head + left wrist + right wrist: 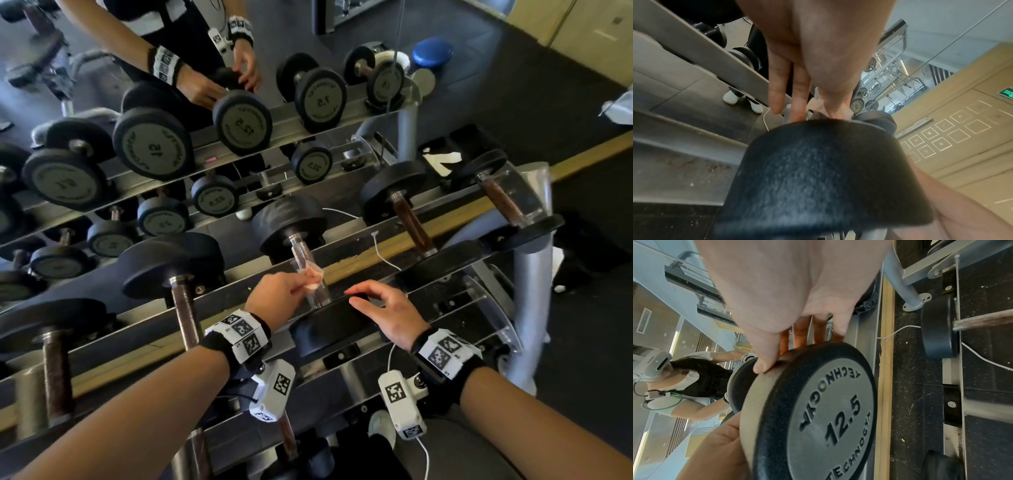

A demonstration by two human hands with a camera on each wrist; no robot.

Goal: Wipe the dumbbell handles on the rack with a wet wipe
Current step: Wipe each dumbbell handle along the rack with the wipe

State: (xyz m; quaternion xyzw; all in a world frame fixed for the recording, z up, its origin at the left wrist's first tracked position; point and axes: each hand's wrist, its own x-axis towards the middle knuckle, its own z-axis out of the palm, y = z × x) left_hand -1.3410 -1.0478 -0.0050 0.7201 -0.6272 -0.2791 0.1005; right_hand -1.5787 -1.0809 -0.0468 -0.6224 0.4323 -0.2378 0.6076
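Note:
On the top rack tier lies a black 12.5 dumbbell with a shiny handle (pixel 301 253). My left hand (pixel 301 286) pinches a small pinkish-white wet wipe (pixel 313 275) against that handle, just behind the near head (pixel 325 329). In the left wrist view the wipe (pixel 842 112) peeks out under my left hand (pixel 818 104), beyond the dark head (pixel 818 170). My right hand (pixel 359 298) rests on top of the near head with its fingers loosely spread. The right wrist view shows the thumb on the rim of the head (pixel 828 418) and my right hand (pixel 789 352) draped over it.
Neighbouring dumbbells with rusty brown handles lie to the left (pixel 185 308) and right (pixel 411 222), one more at far right (pixel 503 198). A mirror (pixel 154 144) behind the rack reflects the weights and me. A thin white cable (pixel 383 253) crosses the rack rail.

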